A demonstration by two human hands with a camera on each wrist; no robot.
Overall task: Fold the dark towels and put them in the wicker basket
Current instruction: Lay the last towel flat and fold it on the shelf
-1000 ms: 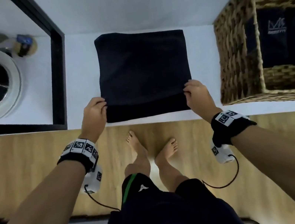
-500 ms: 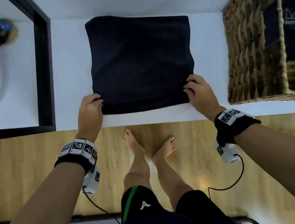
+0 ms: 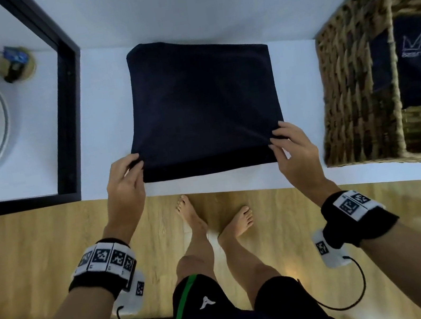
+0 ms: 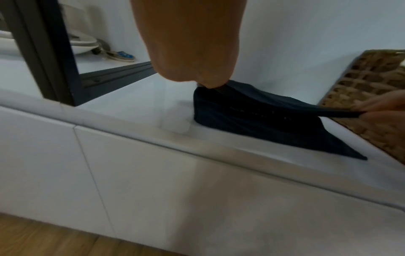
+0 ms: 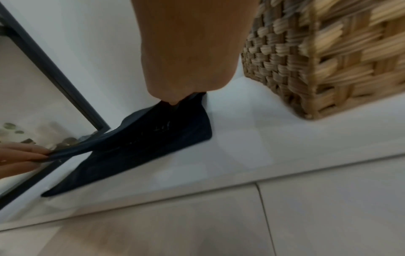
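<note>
Pinching the dark towel's (image 3: 202, 99) near corners — left hand (image 3: 124, 184), right hand (image 3: 294, 158) — top layer lifted.

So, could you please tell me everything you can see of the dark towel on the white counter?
The dark towel is navy-black soft cloth, folded to a rough square. It lies on the white counter, left of the wicker basket and apart from it. The left hand and right hand each pinch a near corner of its top layer, raised off the lower layer, which lies flat by the counter's front edge.
</note>
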